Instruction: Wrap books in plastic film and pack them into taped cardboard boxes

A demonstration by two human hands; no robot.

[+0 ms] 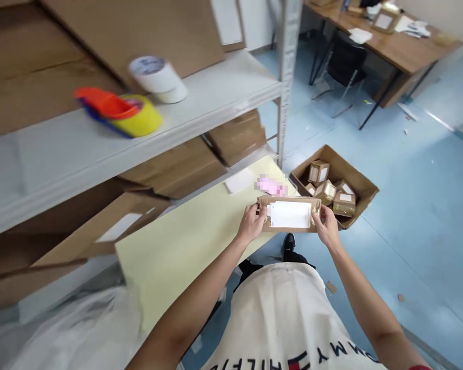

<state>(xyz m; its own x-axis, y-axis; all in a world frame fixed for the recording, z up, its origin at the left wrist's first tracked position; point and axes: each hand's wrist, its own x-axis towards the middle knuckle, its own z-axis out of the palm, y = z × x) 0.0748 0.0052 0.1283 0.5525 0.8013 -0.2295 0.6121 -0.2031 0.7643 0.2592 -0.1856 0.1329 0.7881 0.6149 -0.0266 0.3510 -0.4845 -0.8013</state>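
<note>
A flat brown cardboard box (264, 226) with a white label (290, 214) on its face is held level in front of my body. My left hand (251, 224) grips its left end, and my right hand (326, 224) grips its right end, where shiny tape shows. Just beyond the box lies a blurred pink item (270, 185) on the pale yellow tabletop (185, 231). White paper (239, 181) rests to the left of the pink item. Past my right hand, on the floor side, stands a large open carton (360, 187) with several small taped boxes (325, 192) in it.
A grey metal shelf (216, 97) at left bears a tape dispenser (119, 110), white tape rolls (158, 79) and large cartons. Below it are more cartons (177, 167). A black chair (345, 59) and wooden desk (416, 49) stand at the far right.
</note>
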